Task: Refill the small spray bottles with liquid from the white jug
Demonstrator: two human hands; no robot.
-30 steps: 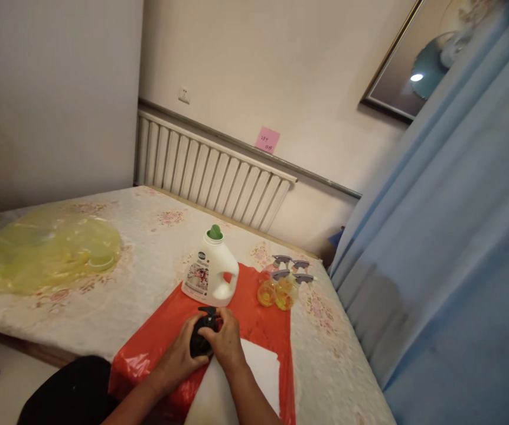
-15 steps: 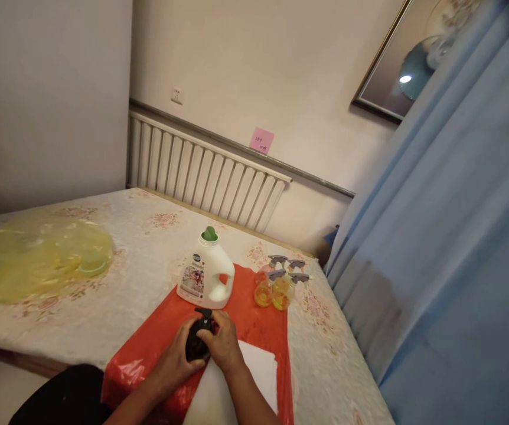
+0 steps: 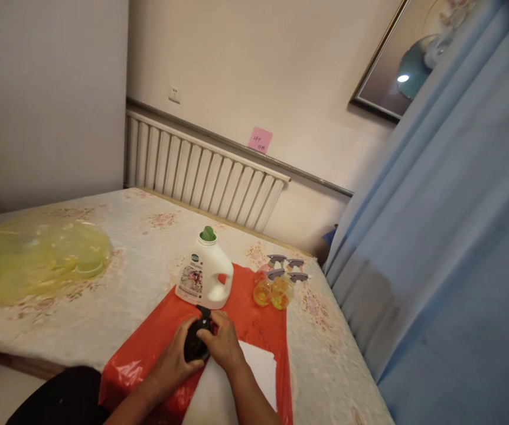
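Note:
Both my hands are on a dark, rounded bottle (image 3: 193, 344) with a black spray or pump head. My left hand (image 3: 175, 356) wraps its body from the left. At the top right, near the head, my right hand (image 3: 225, 339) grips it with thumb and fingers. Just beyond stands a white detergent jug (image 3: 212, 271) with a green spout in its uncapped neck. Several spray bottles (image 3: 280, 293) with grey trigger heads and yellow liquid are grouped to the right. A red plastic sheet (image 3: 250, 319) lies beneath.
White paper (image 3: 261, 369) lies by my right forearm. A crumpled yellow plastic bag (image 3: 37, 254) covers the left of the flowered tabletop (image 3: 143, 265). A radiator (image 3: 196, 162) lines the wall behind, and a blue curtain (image 3: 449, 224) hangs on the right.
The head of the dark bottle has turned slightly in my fingers. The whole view has shifted a little; the jug and spray bottles stay in place.

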